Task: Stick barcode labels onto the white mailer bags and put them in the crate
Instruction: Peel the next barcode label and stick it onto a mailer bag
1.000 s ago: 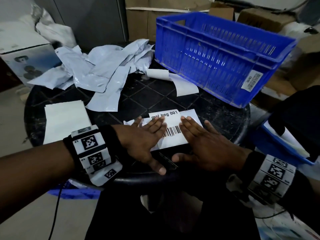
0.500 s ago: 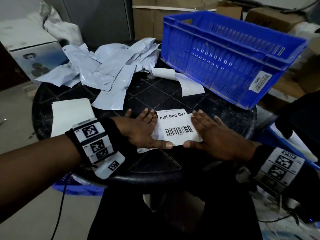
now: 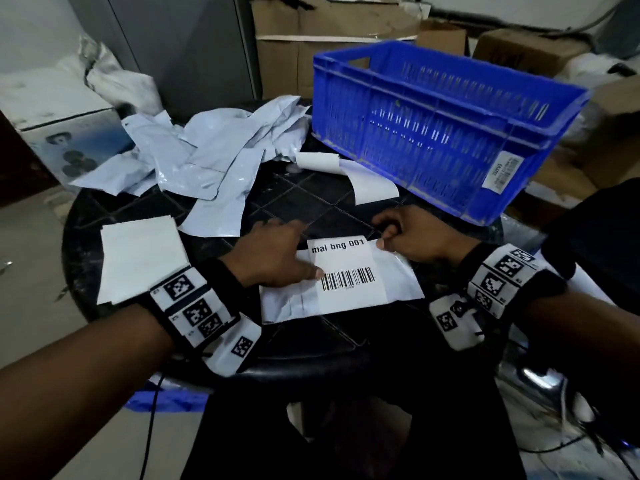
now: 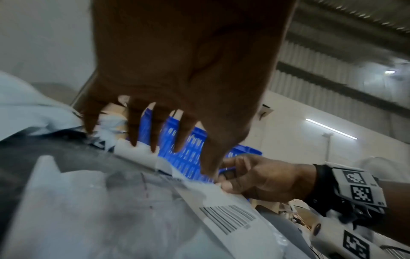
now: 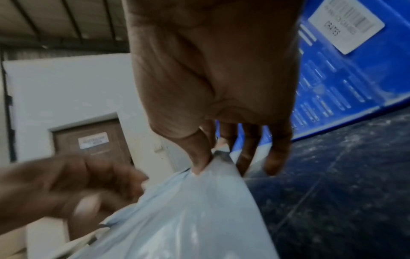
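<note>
A white mailer bag [image 3: 398, 275] lies flat at the near edge of the round black table [image 3: 311, 206], with a barcode label [image 3: 349, 275] reading "mal bng 001" stuck on it. My left hand [image 3: 294, 251] rests on the bag's left part, its thumb pressing the label's left edge. In the left wrist view, the left hand [image 4: 182, 157] has its fingers spread and pointing down to the bag's [image 4: 111, 210] far edge. My right hand [image 3: 384, 237] pinches the bag's far right corner, thumb against forefinger [image 5: 206, 163]. The blue crate [image 3: 433, 133] stands behind at right.
A heap of unlabelled white mailer bags [image 3: 207, 157] covers the table's far left. A curled backing sheet [image 3: 346, 171] lies in front of the crate. A white stack of sheets [image 3: 142, 254] sits near left. Cardboard boxes [image 3: 311, 46] stand behind the table.
Both hands lay flat on the label earlier. The left has slid to the bag's left side with its thumb on the label. The right has moved to the far right corner and pinched it.
</note>
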A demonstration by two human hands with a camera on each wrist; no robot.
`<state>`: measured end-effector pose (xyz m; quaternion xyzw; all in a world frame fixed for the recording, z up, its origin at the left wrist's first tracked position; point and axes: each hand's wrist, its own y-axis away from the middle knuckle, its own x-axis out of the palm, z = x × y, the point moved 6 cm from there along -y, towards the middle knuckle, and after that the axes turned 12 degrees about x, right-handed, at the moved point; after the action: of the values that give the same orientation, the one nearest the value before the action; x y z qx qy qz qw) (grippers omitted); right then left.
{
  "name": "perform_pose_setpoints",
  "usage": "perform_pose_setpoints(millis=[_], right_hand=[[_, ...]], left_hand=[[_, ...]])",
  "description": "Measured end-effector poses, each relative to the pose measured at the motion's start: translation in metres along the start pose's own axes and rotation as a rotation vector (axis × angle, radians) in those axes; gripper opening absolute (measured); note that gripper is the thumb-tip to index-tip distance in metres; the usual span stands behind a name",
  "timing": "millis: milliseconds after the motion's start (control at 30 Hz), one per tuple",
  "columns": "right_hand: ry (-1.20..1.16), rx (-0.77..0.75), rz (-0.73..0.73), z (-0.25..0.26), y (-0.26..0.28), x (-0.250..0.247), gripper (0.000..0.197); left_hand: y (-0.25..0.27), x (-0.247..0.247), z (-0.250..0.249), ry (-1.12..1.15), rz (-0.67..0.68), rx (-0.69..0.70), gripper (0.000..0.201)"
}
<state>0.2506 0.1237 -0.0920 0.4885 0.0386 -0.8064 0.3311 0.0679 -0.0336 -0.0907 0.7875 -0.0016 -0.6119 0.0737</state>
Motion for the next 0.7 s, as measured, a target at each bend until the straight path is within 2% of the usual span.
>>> perform_pose_setpoints(millis=[67,167,300,500,700], right_hand=[[-0.055,-0.086,-0.053,0.005,0.005,-0.005,0.052],[-0.151,-0.255,-0.156,0.019,0.026,-0.014,0.056],[-0.357,-0.374,-0.232,0.040,0.062,-0.028,0.058],[-0.451,-0.438,-0.313,0.053,0.096,-0.038,0.045],[-0.423,-0.437,-0.422,0.051,0.107,-0.042,0.033]], left_hand=[[0.004,-0.014,-0.010,0.006,-0.143,0.086,0.089],[0.015,-0.034,-0.034,0.103,-0.306,0.258,0.063],[0.030,-0.053,-0.055,0.156,-0.411,0.284,0.050],[0.036,-0.059,-0.059,0.298,-0.372,0.236,0.024],[0.042,-0.060,-0.070,0.310,-0.235,0.317,0.022]])
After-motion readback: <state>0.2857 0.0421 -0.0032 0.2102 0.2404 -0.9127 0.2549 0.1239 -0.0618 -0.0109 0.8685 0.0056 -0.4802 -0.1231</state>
